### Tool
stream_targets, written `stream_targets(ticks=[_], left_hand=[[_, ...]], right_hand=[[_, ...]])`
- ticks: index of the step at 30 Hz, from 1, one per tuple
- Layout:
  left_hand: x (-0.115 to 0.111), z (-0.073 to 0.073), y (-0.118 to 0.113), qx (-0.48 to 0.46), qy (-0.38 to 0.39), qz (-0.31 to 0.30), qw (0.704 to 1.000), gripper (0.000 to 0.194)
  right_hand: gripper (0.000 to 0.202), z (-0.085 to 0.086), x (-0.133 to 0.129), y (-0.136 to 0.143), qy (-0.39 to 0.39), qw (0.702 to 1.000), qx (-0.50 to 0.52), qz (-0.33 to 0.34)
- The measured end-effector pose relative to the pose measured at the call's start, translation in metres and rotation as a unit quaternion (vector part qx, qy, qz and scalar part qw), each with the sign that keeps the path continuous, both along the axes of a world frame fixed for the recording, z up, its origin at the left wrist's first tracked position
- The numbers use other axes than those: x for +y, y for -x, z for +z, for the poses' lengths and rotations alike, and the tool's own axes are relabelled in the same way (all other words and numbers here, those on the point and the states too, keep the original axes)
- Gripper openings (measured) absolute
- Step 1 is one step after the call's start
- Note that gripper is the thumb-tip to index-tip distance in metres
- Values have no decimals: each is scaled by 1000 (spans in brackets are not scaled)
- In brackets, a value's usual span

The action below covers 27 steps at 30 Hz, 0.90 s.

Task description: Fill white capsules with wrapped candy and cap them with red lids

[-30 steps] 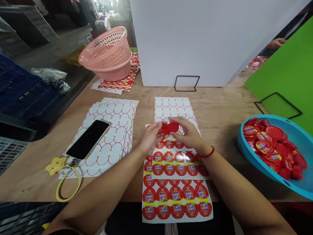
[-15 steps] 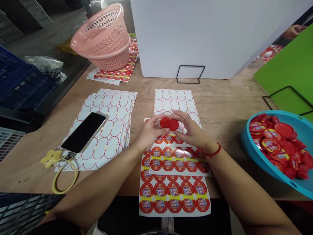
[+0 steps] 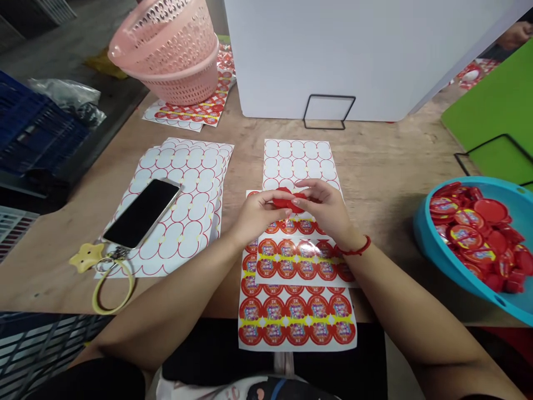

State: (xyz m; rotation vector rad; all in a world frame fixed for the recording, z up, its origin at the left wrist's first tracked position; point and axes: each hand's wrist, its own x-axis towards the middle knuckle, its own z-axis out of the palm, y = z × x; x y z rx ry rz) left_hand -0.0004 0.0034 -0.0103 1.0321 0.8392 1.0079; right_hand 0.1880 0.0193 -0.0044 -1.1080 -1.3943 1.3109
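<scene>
Two red discs, side by side like a small round plastic piece [image 3: 282, 203], are pinched between my hands above the sticker sheets. My left hand [image 3: 255, 216] grips the left disc, fingers over its top and thumb along its lower edge. On the right disc, the thumb of my right hand [image 3: 330, 215] presses down; other fingers curve behind. Part of the piece is hidden by fingers. Under my hands lie overlapping sheets of round red stickers [image 3: 297, 321] with yellow bands; the lowest hangs over the table's front edge. A mostly peeled backing sheet [image 3: 297, 158] lies beyond.
At right, a blue basin [image 3: 427, 239] holds many red round plastic pieces, several with stickers. A phone [image 3: 142, 213] with a yellow keyring rests on backing sheets [image 3: 195, 208] at left. Pink baskets [image 3: 183, 83], a white board [image 3: 316, 55] and a green board [image 3: 491, 122] stand behind.
My right hand has closed in, its thumb now over the right disc; before, its fingers were spread wider. The view has tipped slightly downward.
</scene>
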Motion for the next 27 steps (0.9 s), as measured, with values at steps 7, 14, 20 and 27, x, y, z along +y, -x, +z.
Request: stream_targets(ticks=[7, 14, 20, 27], left_hand=[[-1, 4, -1, -16, 51, -5, 999, 16], [5, 3, 2, -31, 65, 77, 994, 23], [17, 8, 8, -39, 51, 183, 981, 23], [28, 11, 20, -26, 12, 281, 959, 25]], right_hand=[[43, -4, -4, 8, -18, 998, 2, -53], [41, 4, 10, -14, -25, 993, -106, -34], [78, 11, 11, -38, -122, 873, -460, 105], [78, 23, -1, -38, -117, 729, -623, 258]])
